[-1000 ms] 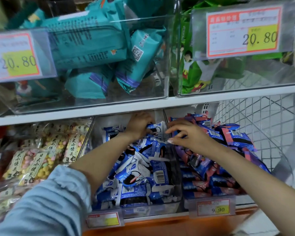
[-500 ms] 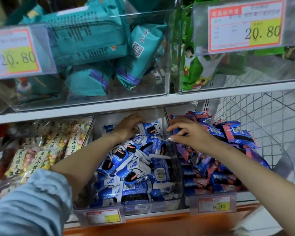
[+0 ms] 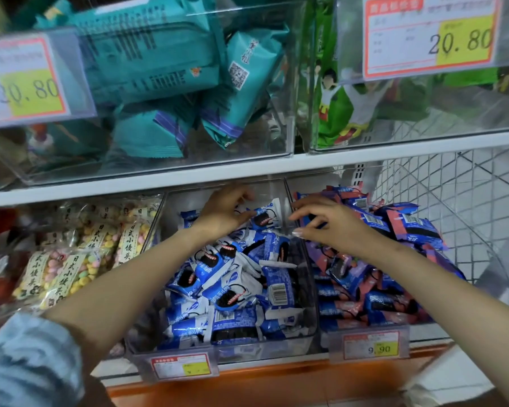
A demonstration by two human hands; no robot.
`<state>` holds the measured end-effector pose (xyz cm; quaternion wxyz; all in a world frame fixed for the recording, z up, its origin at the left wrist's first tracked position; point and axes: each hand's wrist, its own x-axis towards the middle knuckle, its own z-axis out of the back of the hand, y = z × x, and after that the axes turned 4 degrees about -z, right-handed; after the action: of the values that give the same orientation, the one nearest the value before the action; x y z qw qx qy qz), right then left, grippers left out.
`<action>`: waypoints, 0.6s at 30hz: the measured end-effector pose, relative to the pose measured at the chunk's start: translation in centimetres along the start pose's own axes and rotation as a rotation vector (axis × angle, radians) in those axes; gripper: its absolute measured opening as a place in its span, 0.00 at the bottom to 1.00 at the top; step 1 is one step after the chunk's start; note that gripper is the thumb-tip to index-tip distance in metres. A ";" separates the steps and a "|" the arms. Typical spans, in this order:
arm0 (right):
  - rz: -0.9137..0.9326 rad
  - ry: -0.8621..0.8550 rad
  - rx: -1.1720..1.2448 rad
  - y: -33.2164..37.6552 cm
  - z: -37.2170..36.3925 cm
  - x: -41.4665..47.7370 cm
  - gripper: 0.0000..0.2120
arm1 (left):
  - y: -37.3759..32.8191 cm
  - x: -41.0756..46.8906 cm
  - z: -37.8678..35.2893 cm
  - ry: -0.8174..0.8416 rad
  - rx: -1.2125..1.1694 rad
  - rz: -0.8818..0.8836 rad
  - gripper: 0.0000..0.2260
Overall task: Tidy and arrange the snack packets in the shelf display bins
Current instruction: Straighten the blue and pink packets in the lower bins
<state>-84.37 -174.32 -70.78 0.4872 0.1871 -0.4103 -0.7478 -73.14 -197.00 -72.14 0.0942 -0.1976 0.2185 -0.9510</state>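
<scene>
Head camera looks forward and down (close in) at shelf bins (image 3: 262, 353).

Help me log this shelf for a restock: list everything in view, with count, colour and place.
teal packets: several, teal, upper left bin
green packets: few, green, upper right bin
20.80 price tags: two, red-white-yellow, upper bin fronts
candy bags: several, clear with pastel balls, lower left
blue-and-white packets: many, blue-white, lower middle bin
blue-and-pink packets: many, blue-pink, lower right bin
lower price tags: two, red-white-yellow, lower bin fronts
left hand: one, on packets, back of lower middle bin
right hand: one, fingers curled, above lower right bin
</scene>
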 end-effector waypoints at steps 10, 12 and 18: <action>-0.015 -0.035 -0.052 0.2 -0.1 -0.1 0.10 | -4.4 -2.5 -2.0 0.480 -0.074 0.124 0.20; -0.036 -0.043 -0.060 0.1 -0.2 -0.1 0.11 | -4.4 -2.8 -1.8 0.457 -0.145 0.143 0.17; -0.060 -0.038 -0.096 0.0 -0.3 -0.2 0.11 | -4.0 -3.8 -0.7 0.494 -0.287 0.210 0.13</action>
<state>-84.07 -174.24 -71.00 0.4652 0.1615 -0.3773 -0.7843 -70.36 -192.22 -72.17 0.1071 0.0519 0.3861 -0.9148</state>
